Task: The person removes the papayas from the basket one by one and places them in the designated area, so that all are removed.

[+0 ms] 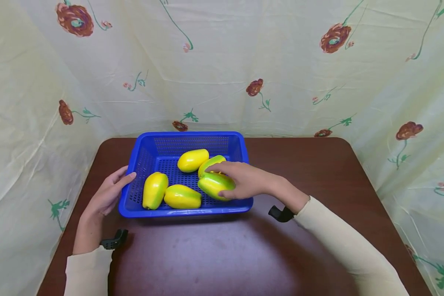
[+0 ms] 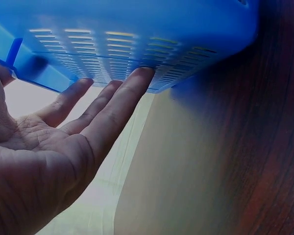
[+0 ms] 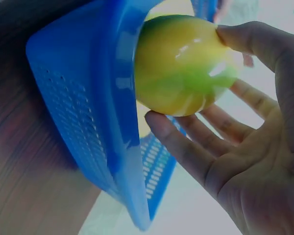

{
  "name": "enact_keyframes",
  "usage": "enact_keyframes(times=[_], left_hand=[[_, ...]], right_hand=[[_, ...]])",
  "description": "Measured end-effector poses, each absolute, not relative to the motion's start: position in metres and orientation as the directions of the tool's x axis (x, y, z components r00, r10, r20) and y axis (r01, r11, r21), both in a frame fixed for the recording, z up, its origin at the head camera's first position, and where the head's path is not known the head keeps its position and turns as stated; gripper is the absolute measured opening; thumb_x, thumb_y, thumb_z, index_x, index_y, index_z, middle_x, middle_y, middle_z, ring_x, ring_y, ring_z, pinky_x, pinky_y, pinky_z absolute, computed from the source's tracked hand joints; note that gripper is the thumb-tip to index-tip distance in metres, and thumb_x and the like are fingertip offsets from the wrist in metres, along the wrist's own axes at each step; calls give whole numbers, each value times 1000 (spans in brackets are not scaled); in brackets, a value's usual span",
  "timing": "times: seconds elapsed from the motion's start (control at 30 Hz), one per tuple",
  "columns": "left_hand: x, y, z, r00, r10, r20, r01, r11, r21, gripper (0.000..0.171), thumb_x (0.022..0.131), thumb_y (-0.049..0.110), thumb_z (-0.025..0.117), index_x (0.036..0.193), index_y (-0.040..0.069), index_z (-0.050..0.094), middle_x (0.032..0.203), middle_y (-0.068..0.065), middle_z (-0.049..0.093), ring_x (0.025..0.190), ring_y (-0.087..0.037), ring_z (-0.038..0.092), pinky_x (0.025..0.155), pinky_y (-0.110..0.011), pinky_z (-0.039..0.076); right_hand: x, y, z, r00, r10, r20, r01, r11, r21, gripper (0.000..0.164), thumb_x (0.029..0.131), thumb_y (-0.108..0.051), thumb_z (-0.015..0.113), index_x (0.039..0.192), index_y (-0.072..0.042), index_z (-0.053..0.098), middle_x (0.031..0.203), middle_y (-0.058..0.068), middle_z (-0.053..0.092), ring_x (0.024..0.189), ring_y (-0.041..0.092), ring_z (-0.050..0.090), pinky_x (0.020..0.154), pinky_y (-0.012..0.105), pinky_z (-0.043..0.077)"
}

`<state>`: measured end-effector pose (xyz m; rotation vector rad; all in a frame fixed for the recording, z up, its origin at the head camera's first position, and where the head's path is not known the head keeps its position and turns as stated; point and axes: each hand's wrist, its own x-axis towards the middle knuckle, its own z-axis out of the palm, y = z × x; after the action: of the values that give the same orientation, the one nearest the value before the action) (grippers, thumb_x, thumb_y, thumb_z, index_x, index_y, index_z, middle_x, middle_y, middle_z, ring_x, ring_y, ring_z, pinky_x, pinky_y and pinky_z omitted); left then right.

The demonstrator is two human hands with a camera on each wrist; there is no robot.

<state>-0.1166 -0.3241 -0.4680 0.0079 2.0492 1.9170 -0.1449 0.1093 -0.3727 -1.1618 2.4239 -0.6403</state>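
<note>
A blue perforated plastic basket sits on the table with several yellow-green papayas inside. My left hand holds the basket's left side, thumb at the rim and fingers against the outer wall; in the left wrist view the fingertips touch the slotted side. Over the basket's right part, my right hand grips a papaya between thumb and fingers, as the right wrist view also shows on the glossy papaya. Another papaya lies just behind it, partly hidden by the hand.
Inside the basket, other papayas lie at the back, at the left and near the front. The basket stands on a dark brown table. A pale flowered cloth hangs behind and around the table.
</note>
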Motion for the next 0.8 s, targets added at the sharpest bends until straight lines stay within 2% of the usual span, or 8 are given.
enact_keyframes(times=[0.17, 0.47, 0.67, 0.8], left_hand=[[-116, -323, -468, -947, 218, -236, -215, 116, 970, 62, 112, 31, 52, 164, 5, 30, 127, 17, 66, 107, -3, 73, 87, -25, 64], [-115, -325, -468, -946, 207, -250, -211, 194, 958, 68, 112, 36, 51, 167, 6, 25, 130, 18, 61, 108, 0, 71, 88, -26, 64], [-114, -326, -469, -946, 199, -256, -214, 210, 954, 68, 112, 38, 50, 167, 6, 25, 130, 18, 59, 108, 0, 71, 88, -26, 64], [-114, -328, -468, -946, 209, -249, -215, 174, 961, 66, 112, 35, 51, 166, 6, 27, 130, 18, 62, 108, -2, 72, 87, -27, 64]], right_hand=[[-146, 125, -371, -648, -759, -63, -584, 549, -598, 62, 96, -29, 77, 152, -18, 52, 140, 0, 64, 112, 16, 61, 94, 36, 61], [-149, 146, -376, -744, -665, 61, -480, 469, -741, 66, 96, -24, 80, 154, -22, 49, 142, -1, 64, 124, 21, 66, 93, 37, 64], [-150, 156, -381, -827, -553, 101, -420, 487, -766, 70, 97, -24, 79, 158, -21, 46, 145, 5, 63, 114, 26, 74, 87, 38, 66], [-150, 161, -384, -855, -503, 125, -402, 492, -772, 72, 97, -24, 79, 160, -22, 44, 143, 8, 64, 111, 27, 76, 87, 40, 66]])
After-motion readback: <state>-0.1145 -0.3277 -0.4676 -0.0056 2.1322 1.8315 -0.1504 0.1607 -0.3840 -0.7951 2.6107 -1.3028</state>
